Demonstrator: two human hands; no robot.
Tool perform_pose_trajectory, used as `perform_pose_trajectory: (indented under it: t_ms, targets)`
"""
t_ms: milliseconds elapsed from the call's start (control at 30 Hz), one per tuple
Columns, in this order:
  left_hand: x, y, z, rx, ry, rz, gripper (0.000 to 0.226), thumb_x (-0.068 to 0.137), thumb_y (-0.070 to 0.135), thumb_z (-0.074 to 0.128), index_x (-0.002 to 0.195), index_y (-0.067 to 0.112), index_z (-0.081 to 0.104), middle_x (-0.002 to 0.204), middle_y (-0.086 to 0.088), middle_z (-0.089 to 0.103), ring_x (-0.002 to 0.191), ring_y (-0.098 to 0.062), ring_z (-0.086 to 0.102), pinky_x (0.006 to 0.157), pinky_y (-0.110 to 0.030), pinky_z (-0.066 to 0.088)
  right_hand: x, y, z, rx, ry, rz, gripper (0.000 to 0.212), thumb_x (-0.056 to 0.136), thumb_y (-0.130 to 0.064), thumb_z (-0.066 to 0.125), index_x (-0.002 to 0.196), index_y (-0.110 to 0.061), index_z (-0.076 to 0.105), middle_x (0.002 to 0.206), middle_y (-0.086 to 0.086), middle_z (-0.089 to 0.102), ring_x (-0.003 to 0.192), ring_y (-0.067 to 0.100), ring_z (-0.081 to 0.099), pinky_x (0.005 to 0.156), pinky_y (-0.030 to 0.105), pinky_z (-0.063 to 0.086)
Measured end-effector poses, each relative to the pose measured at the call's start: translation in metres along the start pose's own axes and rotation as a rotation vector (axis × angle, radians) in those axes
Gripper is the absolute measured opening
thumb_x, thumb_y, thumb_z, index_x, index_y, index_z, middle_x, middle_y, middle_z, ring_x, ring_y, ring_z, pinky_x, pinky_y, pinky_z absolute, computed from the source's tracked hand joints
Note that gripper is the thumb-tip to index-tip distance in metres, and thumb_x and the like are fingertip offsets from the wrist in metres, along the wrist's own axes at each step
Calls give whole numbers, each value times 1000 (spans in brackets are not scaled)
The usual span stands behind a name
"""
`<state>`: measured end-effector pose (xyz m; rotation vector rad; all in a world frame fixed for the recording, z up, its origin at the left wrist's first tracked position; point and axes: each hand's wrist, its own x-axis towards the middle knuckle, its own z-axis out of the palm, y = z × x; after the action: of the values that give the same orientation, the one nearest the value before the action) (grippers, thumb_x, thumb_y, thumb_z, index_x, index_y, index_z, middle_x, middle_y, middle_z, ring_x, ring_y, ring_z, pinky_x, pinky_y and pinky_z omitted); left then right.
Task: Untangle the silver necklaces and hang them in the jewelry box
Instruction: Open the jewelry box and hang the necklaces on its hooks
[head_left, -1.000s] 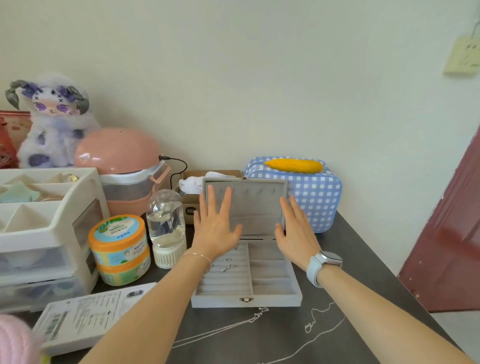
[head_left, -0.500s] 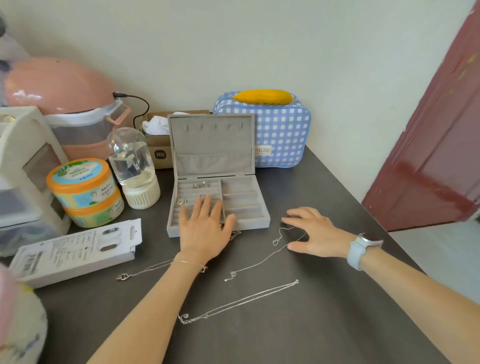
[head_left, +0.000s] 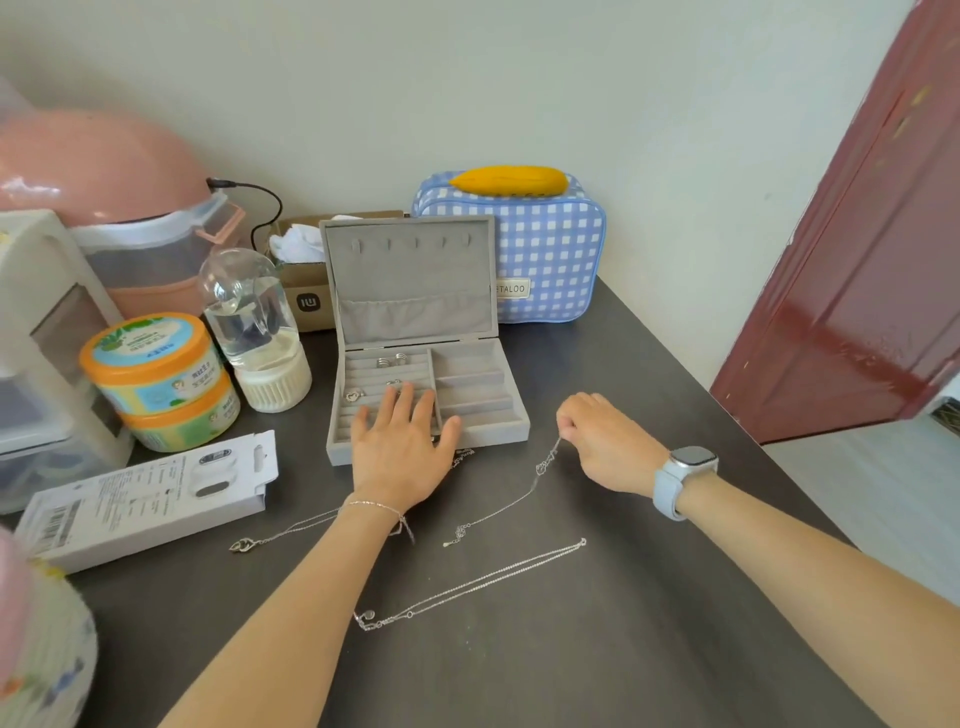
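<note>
Early going — right hand (head_left: 605, 441) fingers pinch one necklace (head_left: 511, 499), left hand (head_left: 402, 447) lies flat and released on the jewelry box (head_left: 483, 415) — hooks (head_left: 415, 242) bare, nothing hung.

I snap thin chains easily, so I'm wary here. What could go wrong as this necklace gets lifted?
1. The right hand pinches one end of a necklace whose far end lies close to the left wrist; a quick pull might snag it.
2. The left hand rests across the front of the jewelry box, over another chain, possibly pinning it.
3. The loose chain in front could get swept by a forearm.
</note>
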<state>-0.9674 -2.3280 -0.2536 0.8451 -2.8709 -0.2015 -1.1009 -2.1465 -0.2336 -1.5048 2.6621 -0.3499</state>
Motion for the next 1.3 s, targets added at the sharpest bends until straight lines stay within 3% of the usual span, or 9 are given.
perform_pose_trajectory:
  t_ms: [67,133,333,733,1033,1133,1233,1300]
  targets:
    - [-1,0,-1,0,-11,2,58,96,51,18,146,23,21,157,0,11,144,-18,3,115,-44,3,6,-5,-10,300,80,64,18,92,-1,36,80,-14,39,77,-2,45,69,15,43,61,17,34]
    - [-1,1,-1,0,-28,-2,58,96,51,17,146,23,19,157,0,9,144,-17,1,115,-43,2,13,-14,-24,475,191,87,15,92,-2,41,84,-14,45,73,-7,48,63,7,45,58,9,37]
    - [1,-2,-6,-5,-122,15,61,96,53,15,148,22,13,157,-3,2,144,-19,-4,115,-42,-5,55,-44,-68,811,406,80,13,89,2,50,94,-4,61,69,-3,55,46,-6,51,52,7,39]
    - [4,-4,-8,16,-209,22,64,95,55,11,148,21,1,157,-3,-7,144,-20,-11,115,-40,-7,117,-65,-102,1191,566,101,14,89,5,49,93,-3,60,76,5,57,54,7,59,58,16,52]
    - [5,-5,-7,21,-213,29,64,95,55,13,148,20,2,157,-3,-6,144,-21,-11,115,-43,-5,131,-51,-47,1117,407,208,15,90,5,47,98,1,59,71,5,55,59,13,57,60,17,54]
    - [5,-5,-6,26,-194,33,64,95,55,13,148,20,3,157,-4,-5,144,-21,-10,115,-43,-5,136,-43,-34,1047,374,232,15,90,5,47,97,0,60,69,4,56,53,6,59,60,17,54]
    - [5,-6,-5,22,-188,33,64,95,55,13,148,20,3,157,-4,-5,144,-21,-10,115,-42,-6,140,-40,-29,920,330,210,15,89,4,48,97,2,61,71,4,57,49,1,59,55,12,50]
    - [5,-6,-4,23,-178,35,64,95,55,13,148,20,4,157,-4,-4,144,-21,-9,115,-42,-5,140,-38,-27,737,268,167,15,89,1,50,97,-1,63,79,7,60,62,8,61,59,14,47]
